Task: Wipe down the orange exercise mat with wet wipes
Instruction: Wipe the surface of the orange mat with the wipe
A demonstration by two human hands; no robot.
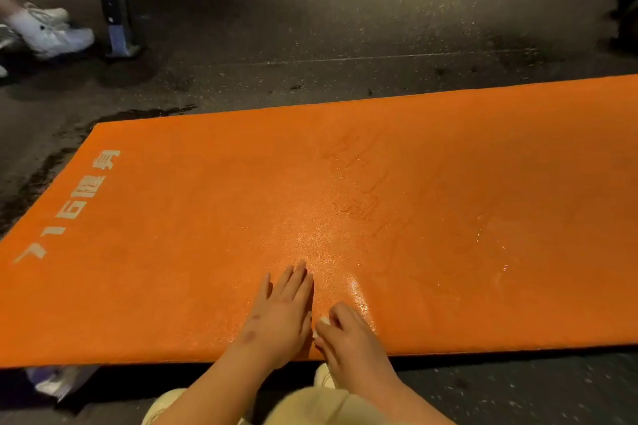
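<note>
At the far left, white lettering (72,207) is seen printed across the end of the orange exercise mat (207,217), which is laid flat on the dark speckled floor (345,28) and is cut off by the frame at the right. That left portion looks matte and is judged dry, so not yet wiped. Near the middle of the near edge the left hand (279,317) is laid palm down on the mat, fingers straight and close together, with nothing held. Just to its right a small white piece of the wet wipe (324,321) is glimpsed, most of it hidden beneath the right hand (348,338), whose fingers are curled over it and pressed to the surface. Beyond and to the right of the hands a glossy, streaked sheen (362,203) is seen, judged to be moisture from wiping. The mat is judged to be light, soft foam with a fine grainy texture. It may slide or buckle on the floor under a sideways stroke, so it is better pinned with a flat palm than gripped, and it is likely slick where wet. The wipe is judged thin and limp, and is best kept bunched under curled fingertips.
</note>
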